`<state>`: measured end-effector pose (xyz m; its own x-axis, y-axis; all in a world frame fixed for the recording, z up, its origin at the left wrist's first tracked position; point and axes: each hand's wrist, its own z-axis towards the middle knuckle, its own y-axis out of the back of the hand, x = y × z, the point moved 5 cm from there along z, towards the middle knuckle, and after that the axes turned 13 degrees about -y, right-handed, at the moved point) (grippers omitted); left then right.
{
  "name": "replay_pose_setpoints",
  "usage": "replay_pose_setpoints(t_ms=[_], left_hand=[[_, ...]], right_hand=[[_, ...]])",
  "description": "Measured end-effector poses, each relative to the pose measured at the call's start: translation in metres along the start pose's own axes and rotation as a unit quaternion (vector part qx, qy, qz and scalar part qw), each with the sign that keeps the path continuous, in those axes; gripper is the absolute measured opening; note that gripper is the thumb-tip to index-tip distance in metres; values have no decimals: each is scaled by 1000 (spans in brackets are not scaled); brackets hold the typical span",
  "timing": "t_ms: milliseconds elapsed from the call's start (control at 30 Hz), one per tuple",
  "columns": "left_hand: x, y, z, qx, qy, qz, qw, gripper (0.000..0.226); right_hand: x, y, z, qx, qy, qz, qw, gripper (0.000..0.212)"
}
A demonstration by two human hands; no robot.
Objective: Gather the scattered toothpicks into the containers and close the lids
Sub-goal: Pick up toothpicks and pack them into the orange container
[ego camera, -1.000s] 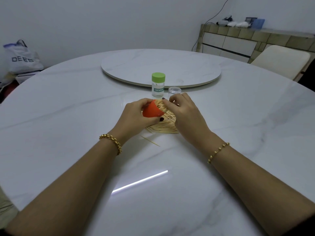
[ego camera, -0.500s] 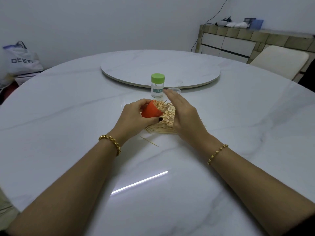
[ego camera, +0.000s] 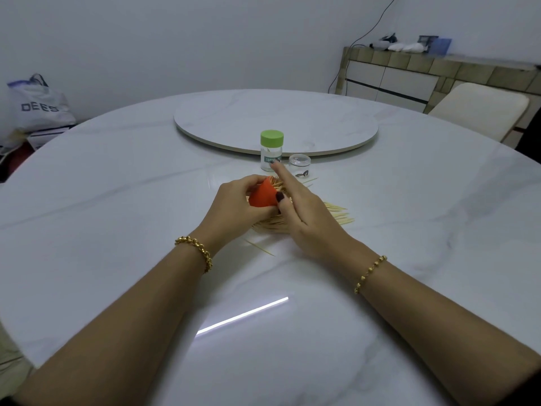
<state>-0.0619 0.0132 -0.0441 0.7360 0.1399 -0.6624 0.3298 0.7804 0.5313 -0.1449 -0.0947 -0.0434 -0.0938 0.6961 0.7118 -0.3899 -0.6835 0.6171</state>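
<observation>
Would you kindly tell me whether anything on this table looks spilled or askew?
Yes. Toothpicks lie spilled in a loose heap on the marble table, partly under the right hand, with strays nearer the person. The left hand holds the orange container tipped over at the heap.

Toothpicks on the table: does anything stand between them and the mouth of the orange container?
Nothing visible does. The left hand holds the orange container tilted, its mouth right at the toothpicks, and the right hand lies on the pile with straight fingers. The green-lidded jar stands behind, out of the way.
</observation>
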Motion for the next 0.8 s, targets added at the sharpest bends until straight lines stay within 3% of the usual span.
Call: replay_pose_setpoints(t_ms=[133, 267, 500, 800], left_hand=[[-5, -1, 0, 6, -10, -17, 1000, 41], [-3, -3, 1, 4, -5, -31, 999, 44], [0, 5, 2, -27, 11, -64, 998, 42], [2, 9, 1, -24, 21, -47, 998, 36]], right_hand=[[2, 0, 0, -9, 31, -41, 999, 57], [-14, 4, 7, -38, 2, -126, 991, 65], [-18, 9, 6, -35, -53, -20, 998, 57], [-3, 2, 0, -20, 16, -37, 999, 54]])
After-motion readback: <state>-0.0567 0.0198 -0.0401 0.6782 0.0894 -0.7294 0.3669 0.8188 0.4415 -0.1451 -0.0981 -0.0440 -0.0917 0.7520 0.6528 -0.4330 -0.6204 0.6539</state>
